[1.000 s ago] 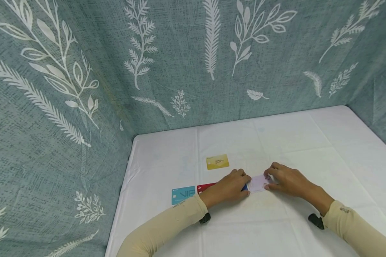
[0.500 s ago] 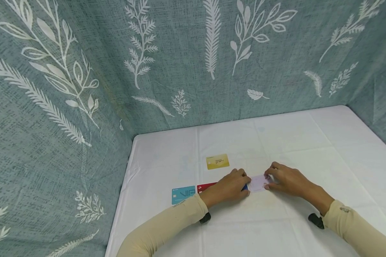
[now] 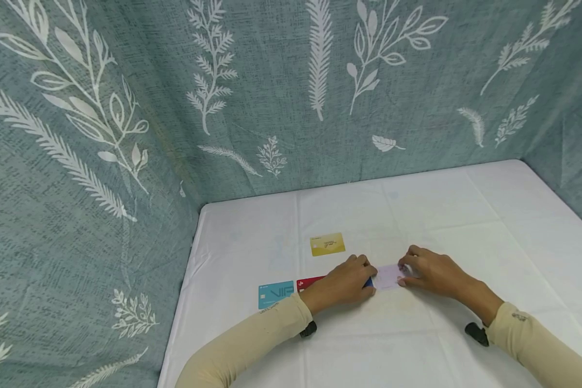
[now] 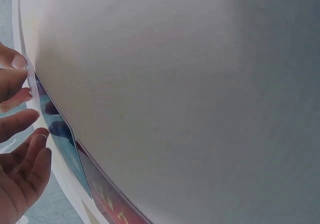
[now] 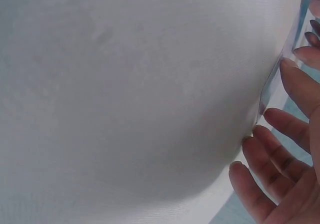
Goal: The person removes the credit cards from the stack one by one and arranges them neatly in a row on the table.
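My left hand (image 3: 341, 283) spans a dark blue card (image 3: 369, 282), its thumb and fingertips at the card's edges. That hand covers most of the blue card and part of a red bank card (image 3: 307, 282). A pale lilac card (image 3: 387, 277) lies just right of the blue one, in line with it. My right hand (image 3: 431, 272) holds the lilac card's right end between curled fingers and thumb. In the right wrist view, the thumb (image 5: 300, 86) is at the card's edge and the other fingers are spread below.
A light blue bank card (image 3: 276, 295) lies left of the red one, in the same row. Behind the row sits a gold bank card (image 3: 327, 244). White cloth covers the table (image 3: 446, 215); a leaf-patterned curtain (image 3: 291, 97) hangs along its back and sides.
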Motion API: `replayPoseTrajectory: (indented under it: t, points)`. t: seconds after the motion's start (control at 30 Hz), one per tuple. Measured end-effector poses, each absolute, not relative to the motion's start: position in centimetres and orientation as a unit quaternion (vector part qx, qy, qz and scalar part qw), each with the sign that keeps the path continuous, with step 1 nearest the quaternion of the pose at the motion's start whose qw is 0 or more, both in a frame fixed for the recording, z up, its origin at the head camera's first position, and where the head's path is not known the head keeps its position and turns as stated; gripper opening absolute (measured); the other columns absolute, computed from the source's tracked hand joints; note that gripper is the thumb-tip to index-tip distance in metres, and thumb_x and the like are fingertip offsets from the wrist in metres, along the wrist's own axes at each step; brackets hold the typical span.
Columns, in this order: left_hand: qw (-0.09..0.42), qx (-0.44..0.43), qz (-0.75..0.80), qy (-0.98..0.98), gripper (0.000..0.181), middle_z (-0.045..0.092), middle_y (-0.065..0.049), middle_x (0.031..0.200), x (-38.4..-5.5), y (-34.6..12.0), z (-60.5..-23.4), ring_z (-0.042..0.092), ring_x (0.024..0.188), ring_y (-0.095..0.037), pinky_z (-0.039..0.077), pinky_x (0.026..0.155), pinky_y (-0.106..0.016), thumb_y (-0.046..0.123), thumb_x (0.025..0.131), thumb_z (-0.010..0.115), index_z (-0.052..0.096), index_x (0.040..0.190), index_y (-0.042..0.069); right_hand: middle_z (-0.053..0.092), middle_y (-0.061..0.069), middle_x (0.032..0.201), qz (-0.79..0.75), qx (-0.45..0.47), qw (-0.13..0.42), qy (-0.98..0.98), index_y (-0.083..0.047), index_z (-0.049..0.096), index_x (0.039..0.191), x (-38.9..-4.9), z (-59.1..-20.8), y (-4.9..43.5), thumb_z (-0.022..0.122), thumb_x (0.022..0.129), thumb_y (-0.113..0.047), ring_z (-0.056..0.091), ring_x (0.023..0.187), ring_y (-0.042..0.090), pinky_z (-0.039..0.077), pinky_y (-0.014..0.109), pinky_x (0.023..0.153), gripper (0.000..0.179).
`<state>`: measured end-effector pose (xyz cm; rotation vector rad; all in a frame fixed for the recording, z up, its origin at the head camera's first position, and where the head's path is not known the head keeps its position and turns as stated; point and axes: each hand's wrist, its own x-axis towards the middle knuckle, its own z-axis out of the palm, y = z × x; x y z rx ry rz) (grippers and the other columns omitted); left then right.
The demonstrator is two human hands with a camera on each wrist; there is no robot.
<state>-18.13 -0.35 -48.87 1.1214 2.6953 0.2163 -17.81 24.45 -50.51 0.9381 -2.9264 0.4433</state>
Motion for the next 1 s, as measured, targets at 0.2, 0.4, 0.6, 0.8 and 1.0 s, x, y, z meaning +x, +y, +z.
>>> replayPoseTrajectory:
  t: [0.2, 0.4, 0.6, 0.8, 1.0]
  points:
    - [0.106, 0.375, 0.077, 0.918, 0.041, 0.059, -0.004, 0.129, -18.3, -0.9, -48.7, 0.054, 0.107, -0.013, 0.048, 0.089, -0.02, 0.036, 0.098, 0.065, 0.064, 0.133, 0.015, 0.062, -0.001, 0.095, 0.136, 0.308, 0.019, -0.942, -0.01, 0.074, 0.106, -18.2, -50.1, 24.0, 0.083, 0.08, -0.038, 0.049, 0.073, 0.003, 0.045, 0.021, 0.059, 0.039]
    - [0.104, 0.369, 0.078, 0.92, 0.04, 0.06, -0.003, 0.129, -18.5, -1.7, -48.5, 0.055, 0.109, -0.013, 0.048, 0.093, -0.022, 0.035, 0.099, 0.063, 0.064, 0.133, 0.014, 0.064, 0.002, 0.098, 0.128, 0.323, 0.038, -0.937, -0.007, 0.074, 0.108, -19.0, -49.8, 23.3, 0.084, 0.081, -0.037, 0.059, 0.079, 0.008, 0.051, 0.025, 0.062, 0.042]
    - [0.096, 0.371, 0.076, 0.921, 0.039, 0.063, -0.004, 0.125, -19.1, -2.6, -48.0, 0.058, 0.108, -0.013, 0.05, 0.095, -0.024, 0.035, 0.099, 0.063, 0.065, 0.13, 0.013, 0.066, 0.004, 0.099, 0.119, 0.331, 0.046, -0.935, -0.006, 0.074, 0.108, -19.9, -49.0, 22.2, 0.084, 0.081, -0.035, 0.064, 0.081, 0.013, 0.053, 0.028, 0.061, 0.041]
    - [0.084, 0.356, 0.07, 0.928, 0.039, 0.065, -0.005, 0.123, -19.8, -3.9, -47.7, 0.062, 0.113, -0.016, 0.048, 0.104, -0.029, 0.036, 0.098, 0.065, 0.066, 0.129, 0.013, 0.066, 0.005, 0.1, 0.118, 0.34, 0.03, -0.933, -0.006, 0.074, 0.109, -21.0, -48.4, 20.3, 0.083, 0.082, -0.035, 0.066, 0.084, 0.015, 0.054, 0.03, 0.062, 0.041]
    - [0.076, 0.334, 0.065, 0.937, 0.039, 0.066, -0.005, 0.121, -20.3, -5.5, -47.4, 0.063, 0.109, -0.018, 0.053, 0.093, -0.03, 0.037, 0.098, 0.065, 0.067, 0.128, 0.013, 0.066, 0.006, 0.103, 0.126, 0.342, 0.002, -0.931, -0.006, 0.073, 0.113, -22.2, -47.8, 18.1, 0.081, 0.084, -0.035, 0.067, 0.088, 0.019, 0.056, 0.034, 0.065, 0.042]
